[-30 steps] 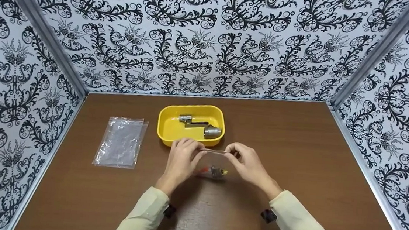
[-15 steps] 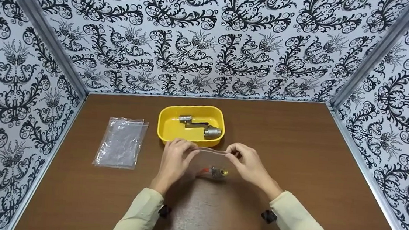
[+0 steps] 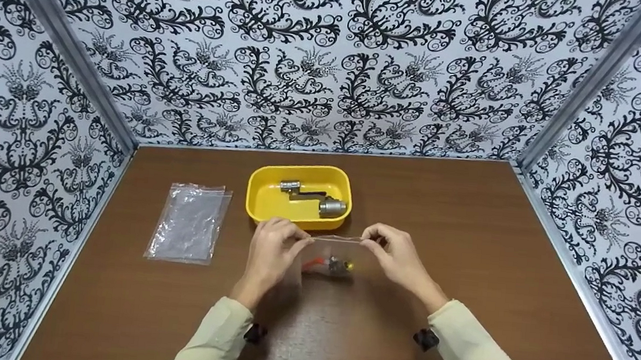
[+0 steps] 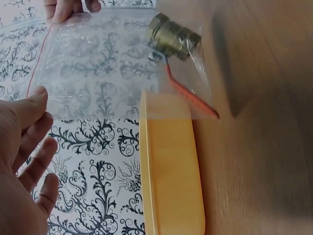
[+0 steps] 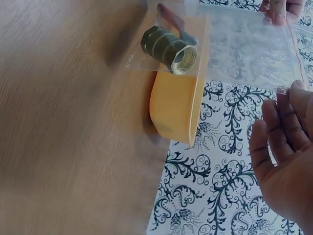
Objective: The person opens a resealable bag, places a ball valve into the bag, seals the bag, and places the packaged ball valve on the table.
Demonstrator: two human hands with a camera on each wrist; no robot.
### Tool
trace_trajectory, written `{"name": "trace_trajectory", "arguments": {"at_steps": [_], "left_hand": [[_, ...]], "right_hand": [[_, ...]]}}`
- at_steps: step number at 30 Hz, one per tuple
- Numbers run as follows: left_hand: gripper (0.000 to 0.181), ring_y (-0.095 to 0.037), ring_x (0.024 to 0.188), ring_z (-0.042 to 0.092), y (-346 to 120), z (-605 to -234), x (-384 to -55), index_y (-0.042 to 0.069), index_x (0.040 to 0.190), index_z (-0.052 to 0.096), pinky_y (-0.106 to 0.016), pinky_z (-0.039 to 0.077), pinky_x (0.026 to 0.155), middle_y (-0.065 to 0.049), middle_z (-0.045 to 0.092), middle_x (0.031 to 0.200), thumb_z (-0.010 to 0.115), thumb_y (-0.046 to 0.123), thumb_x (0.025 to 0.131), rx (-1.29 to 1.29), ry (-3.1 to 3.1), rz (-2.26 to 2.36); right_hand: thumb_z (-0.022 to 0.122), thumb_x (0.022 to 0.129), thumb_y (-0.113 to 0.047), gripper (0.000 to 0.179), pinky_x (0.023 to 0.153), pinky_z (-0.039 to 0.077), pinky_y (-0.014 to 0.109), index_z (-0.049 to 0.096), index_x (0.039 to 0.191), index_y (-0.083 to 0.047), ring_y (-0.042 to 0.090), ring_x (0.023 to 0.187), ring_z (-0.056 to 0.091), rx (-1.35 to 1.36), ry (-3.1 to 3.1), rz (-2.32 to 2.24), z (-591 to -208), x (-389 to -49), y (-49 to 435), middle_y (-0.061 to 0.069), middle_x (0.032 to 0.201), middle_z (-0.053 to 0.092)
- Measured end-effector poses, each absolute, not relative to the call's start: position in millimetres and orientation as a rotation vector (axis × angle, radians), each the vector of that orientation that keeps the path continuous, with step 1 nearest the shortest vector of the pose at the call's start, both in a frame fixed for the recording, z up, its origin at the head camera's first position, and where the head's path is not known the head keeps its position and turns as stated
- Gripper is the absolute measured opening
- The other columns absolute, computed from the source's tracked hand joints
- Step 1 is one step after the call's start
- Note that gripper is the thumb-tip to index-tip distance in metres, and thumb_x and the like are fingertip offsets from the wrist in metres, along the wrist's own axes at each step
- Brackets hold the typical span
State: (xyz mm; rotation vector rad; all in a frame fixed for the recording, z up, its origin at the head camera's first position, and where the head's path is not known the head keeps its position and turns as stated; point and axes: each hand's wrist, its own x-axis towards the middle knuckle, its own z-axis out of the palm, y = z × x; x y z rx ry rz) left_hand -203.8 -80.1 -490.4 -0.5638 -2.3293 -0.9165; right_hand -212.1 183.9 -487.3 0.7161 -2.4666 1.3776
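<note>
A clear zip bag (image 3: 326,247) with a red line along its mouth hangs upright between my hands. My left hand (image 3: 272,251) pinches one top corner between thumb and fingers, and my right hand (image 3: 400,261) pinches the opposite one. Inside, at the bottom of the bag, lies a brass ball valve (image 4: 173,36) with a red lever handle (image 4: 193,95). The right wrist view shows the valve's threaded opening (image 5: 185,59) through the plastic. The bag's mouth is drawn out straight between the two pinches.
Just beyond the hands stands a yellow tray (image 3: 263,204) holding a small metal valve (image 3: 290,186) and a larger one (image 3: 332,206), with a dark lever between them. Flat clear bags (image 3: 189,223) lie on the brown table (image 3: 468,216) at left. Patterned walls (image 3: 331,59) enclose the table.
My left hand has moved left and my right hand slightly right, drawing the bag's mouth wider and straighter. The valve inside has shifted a little, and more of its red lever shows.
</note>
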Motion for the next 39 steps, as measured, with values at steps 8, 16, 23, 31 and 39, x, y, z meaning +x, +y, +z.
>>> {"name": "trace_trajectory", "arguments": {"at_steps": [8,16,23,31,39], "left_hand": [[0.01,-0.013,0.085,0.062,-70,-487,-198,0.02,0.082,0.072,-0.035,0.044,0.087,0.01,0.07,0.08,0.075,0.028,0.085,-0.653,-2.263,-1.037],[0.007,-0.009,0.084,0.061,-60,-481,-193,0.02,0.083,0.071,-0.032,0.045,0.085,0.011,0.069,0.08,0.076,0.024,0.084,-0.657,-2.261,-1.06],[0.006,-0.011,0.084,0.062,-59,-480,-193,0.019,0.084,0.072,-0.033,0.044,0.085,0.009,0.07,0.08,0.077,0.021,0.083,-0.654,-2.233,-1.087],[0.008,-0.011,0.085,0.063,-60,-478,-193,0.018,0.082,0.074,-0.034,0.044,0.087,0.009,0.072,0.08,0.078,0.024,0.082,-0.647,-2.186,-1.119],[0.012,-0.011,0.085,0.063,-65,-484,-196,0.017,0.082,0.075,-0.035,0.043,0.087,0.009,0.071,0.079,0.075,0.028,0.085,-0.61,-2.196,-1.153]], "right_hand": [[0.068,0.089,-0.01,0.006,0.065,0.047,0.019,0.065,0.085,-0.011,0.012,0.071,0.058,0.636,-2.453,1.526,-493,-213,189,0.006,0.078,0.065],[0.063,0.094,-0.013,0.017,0.076,0.051,0.021,0.062,0.106,-0.001,0.016,0.088,0.066,0.566,-2.482,1.831,-505,-209,185,0.022,0.1,0.069],[0.063,0.091,-0.001,0.026,0.084,0.053,0.027,0.061,0.115,0.006,0.026,0.097,0.067,0.62,-2.63,1.793,-511,-203,173,0.023,0.107,0.069],[0.061,0.093,-0.003,0.013,0.08,0.051,0.023,0.067,0.1,0.007,0.013,0.089,0.065,0.618,-2.521,1.842,-511,-195,167,0.024,0.099,0.07],[0.061,0.092,0.001,0.009,0.066,0.048,0.019,0.064,0.094,0.009,0.017,0.083,0.072,0.44,-2.306,2.003,-518,-196,169,0.026,0.094,0.072]]}}
